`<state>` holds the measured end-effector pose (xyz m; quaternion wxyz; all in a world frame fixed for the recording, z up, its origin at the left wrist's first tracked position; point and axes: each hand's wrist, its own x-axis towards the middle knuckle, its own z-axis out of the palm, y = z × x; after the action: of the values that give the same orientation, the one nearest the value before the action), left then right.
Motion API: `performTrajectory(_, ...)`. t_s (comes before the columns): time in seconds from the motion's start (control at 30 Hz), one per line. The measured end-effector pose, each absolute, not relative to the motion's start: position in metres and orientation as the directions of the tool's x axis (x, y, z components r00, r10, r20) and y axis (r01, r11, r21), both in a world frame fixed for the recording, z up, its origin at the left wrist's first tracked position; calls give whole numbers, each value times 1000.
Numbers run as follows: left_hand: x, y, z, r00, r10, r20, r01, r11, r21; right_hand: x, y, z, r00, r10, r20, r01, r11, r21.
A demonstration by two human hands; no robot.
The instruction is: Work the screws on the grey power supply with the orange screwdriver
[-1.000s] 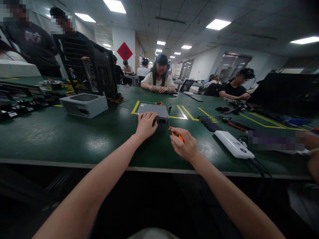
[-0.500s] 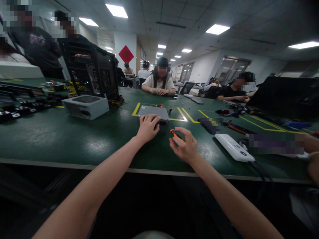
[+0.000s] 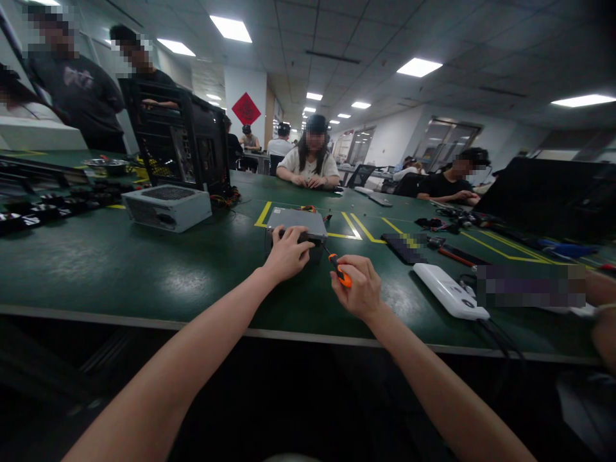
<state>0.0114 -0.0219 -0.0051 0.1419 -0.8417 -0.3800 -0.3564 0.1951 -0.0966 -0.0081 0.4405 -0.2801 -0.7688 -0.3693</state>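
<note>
A grey computer power supply (image 3: 302, 220) sits in front of me on the green table. My left hand (image 3: 287, 253) holds it, with fingers on the top and thumb against the near side. In my right hand (image 3: 362, 285) is a screwdriver (image 3: 341, 273) with an orange and black handle, gripped between fingers and thumb. The thin shaft points up and left to the right front corner of the power supply. Whether the tip sits in a screw is too small to tell.
Left of centre are a second power supply (image 3: 167, 206) and an open black computer case (image 3: 180, 138). A white power strip (image 3: 447, 292) with cables lies right, near a dark monitor (image 3: 553, 199). A person (image 3: 312, 160) sits opposite. Yellow tape marks the table (image 3: 216, 276).
My right fingers, looser and more spread before, have closed around the screwdriver handle, and more of the handle shows. My left hand stays on the power supply.
</note>
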Motion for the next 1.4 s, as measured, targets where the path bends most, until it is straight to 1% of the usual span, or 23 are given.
performTrajectory(0.1, 11, -22, -5, 457, 547, 702, 740, -672, 41, 196, -95, -10, -409, 100, 907, 752, 601, 273)
performTrajectory(0.17, 12, -22, -5, 451, 548, 704, 743, -668, 44, 196, -94, -10, -429, 79, 900, 740, 601, 301)
performTrajectory(0.33, 12, -20, -7, 442, 542, 715, 743, -667, 47, 195, -96, -7, -489, 63, 870, 778, 483, 402)
performTrajectory(0.5, 13, -19, -7, 431, 554, 712, 742, -666, 70, 195, -95, -9, -495, 73, 866, 739, 560, 375)
performTrajectory(0.63, 13, -19, -5, 389, 560, 732, 727, -675, 129, 196, -93, -10, -470, 93, 878, 756, 556, 346)
performTrajectory(0.77, 12, -15, -3, 281, 576, 768, 716, -659, 232, 197, -94, -11, -518, 98, 850, 746, 538, 393)
performTrajectory(0.87, 11, -10, -4, 214, 581, 785, 725, -633, 271, 197, -93, -12, -480, 110, 870, 750, 565, 343)
performTrajectory(0.97, 10, -9, -4, 201, 576, 792, 727, -630, 274, 197, -93, -11, -399, 101, 912, 788, 547, 284)
performTrajectory(1.07, 9, -10, -3, 198, 576, 793, 725, -631, 276, 198, -93, -11, -423, 94, 901, 803, 500, 325)
performTrajectory(1.13, 9, -10, -2, 190, 581, 791, 730, -623, 282, 198, -92, -12, -475, 93, 875, 771, 523, 363)
performTrajectory(1.23, 7, -7, -2, 155, 589, 793, 766, -579, 280, 197, -91, -15, -494, 88, 865, 734, 576, 360)
performTrajectory(1.3, 4, -5, -3, 151, 593, 791, 795, -549, 260, 196, -91, -14, -485, 95, 869, 746, 563, 355)
performTrajectory(1.4, 1, -4, -3, 204, 600, 774, 811, -546, 210, 197, -94, -10, -500, 94, 861, 764, 517, 387)
